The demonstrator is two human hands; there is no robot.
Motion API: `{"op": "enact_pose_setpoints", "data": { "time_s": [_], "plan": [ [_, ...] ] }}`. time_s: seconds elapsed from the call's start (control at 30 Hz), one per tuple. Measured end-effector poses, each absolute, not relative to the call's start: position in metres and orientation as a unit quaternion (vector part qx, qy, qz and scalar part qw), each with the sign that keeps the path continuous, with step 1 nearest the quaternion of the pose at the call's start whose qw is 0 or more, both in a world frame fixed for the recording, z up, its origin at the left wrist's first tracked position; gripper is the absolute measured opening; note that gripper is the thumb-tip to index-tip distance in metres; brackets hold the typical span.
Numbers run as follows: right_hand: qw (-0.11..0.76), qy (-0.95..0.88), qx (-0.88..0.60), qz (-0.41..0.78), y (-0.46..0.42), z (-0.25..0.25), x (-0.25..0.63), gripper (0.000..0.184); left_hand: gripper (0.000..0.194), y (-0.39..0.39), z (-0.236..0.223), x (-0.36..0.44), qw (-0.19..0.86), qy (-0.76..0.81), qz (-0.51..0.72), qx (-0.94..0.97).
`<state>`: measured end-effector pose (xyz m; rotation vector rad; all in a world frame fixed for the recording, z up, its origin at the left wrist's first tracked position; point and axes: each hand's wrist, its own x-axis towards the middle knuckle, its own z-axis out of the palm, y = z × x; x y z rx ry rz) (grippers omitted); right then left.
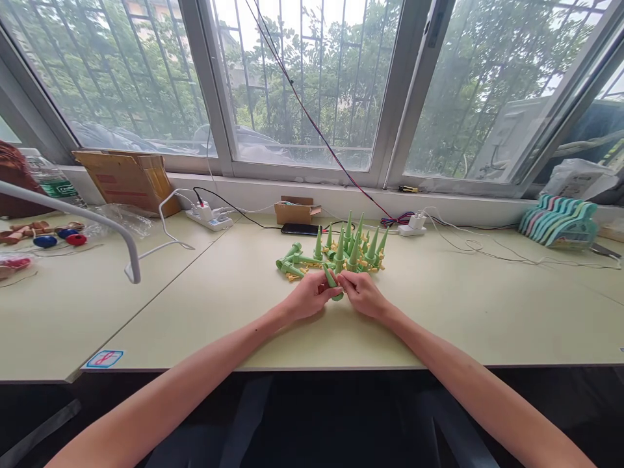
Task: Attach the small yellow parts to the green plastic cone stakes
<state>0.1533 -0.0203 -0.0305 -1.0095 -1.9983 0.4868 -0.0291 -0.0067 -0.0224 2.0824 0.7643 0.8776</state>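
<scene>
My left hand [308, 296] is closed around a green plastic watering spike [329, 275], its pointed end tilted up and away and its wide collar showing below the thumb. Beside it, my right hand [363, 294] pinches at the spike's side; what lies between those fingertips is mostly hidden. Just beyond the hands, several green spikes [354, 252] with small yellow valves stand point up in a cluster. To their left, more green spikes [291, 268] lie on their sides among loose yellow pieces [294, 277].
Behind the spikes are a black phone [301, 229], a small cardboard box [295, 211] and a power strip [412, 229] with cables. Teal hangers [558, 221] stand far right. A white curved bar [97, 218] crosses the left side, near wooden pieces [24, 233] and a large carton [124, 182].
</scene>
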Motion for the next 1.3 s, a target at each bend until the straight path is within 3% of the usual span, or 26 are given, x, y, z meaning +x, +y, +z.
{"op": "enact_pose_setpoints", "data": {
  "time_s": [0.1,0.23,0.37,0.63,0.9,1.3],
  "plan": [
    [0.404,-0.791,-0.416,0.195,-0.021,-0.03,0.153,0.042,0.019,-0.007,-0.023,-0.029,0.269,0.298,0.333,0.853],
    [0.401,-0.787,-0.424,0.2,-0.022,-0.029,0.152,0.041,0.016,-0.009,-0.022,-0.028,0.251,0.302,0.326,0.86],
    [0.403,-0.788,-0.417,0.206,-0.022,-0.028,0.153,0.042,0.019,-0.011,-0.02,-0.026,0.31,0.307,0.344,0.831],
    [0.415,-0.796,-0.394,0.195,-0.027,-0.025,0.152,0.043,0.041,-0.006,-0.017,-0.032,0.565,0.267,0.296,0.722],
    [0.455,-0.772,-0.403,0.185,-0.023,-0.029,0.149,0.042,0.043,-0.008,-0.007,-0.031,0.6,0.278,0.329,0.674],
    [0.427,-0.798,-0.395,0.158,-0.027,-0.028,0.146,0.037,0.046,-0.006,-0.008,-0.031,0.61,0.307,0.349,0.642]
  ]
}}
